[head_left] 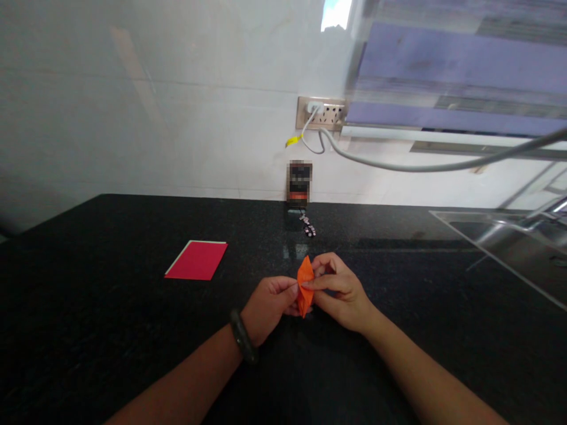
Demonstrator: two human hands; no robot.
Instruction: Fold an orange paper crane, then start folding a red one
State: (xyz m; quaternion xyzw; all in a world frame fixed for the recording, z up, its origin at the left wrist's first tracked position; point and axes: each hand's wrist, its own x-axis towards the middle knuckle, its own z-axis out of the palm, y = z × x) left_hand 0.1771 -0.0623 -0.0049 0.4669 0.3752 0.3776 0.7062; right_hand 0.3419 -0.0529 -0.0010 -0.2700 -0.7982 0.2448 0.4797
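A folded piece of orange paper (305, 270), pointed at its top and bottom ends, is held between both hands above the dark countertop. My left hand (273, 304), with a dark bangle on its wrist, pinches the paper's left side between thumb and fingers. On the other side, my right hand (340, 289) grips the paper, its thumb and fingertips pressed near the middle fold. Fingers partly hide the paper's sides. To the left lies a stack of square red paper (197, 260) with a pale edge showing beneath.
Against the white wall, a phone-like object (300, 183), blurred out, leans upright with a beaded strap (308, 226). A socket panel (321, 114) holds a plug with a grey cable (398, 167). A metal sink (522, 248) is at the right of the black countertop (110, 330).
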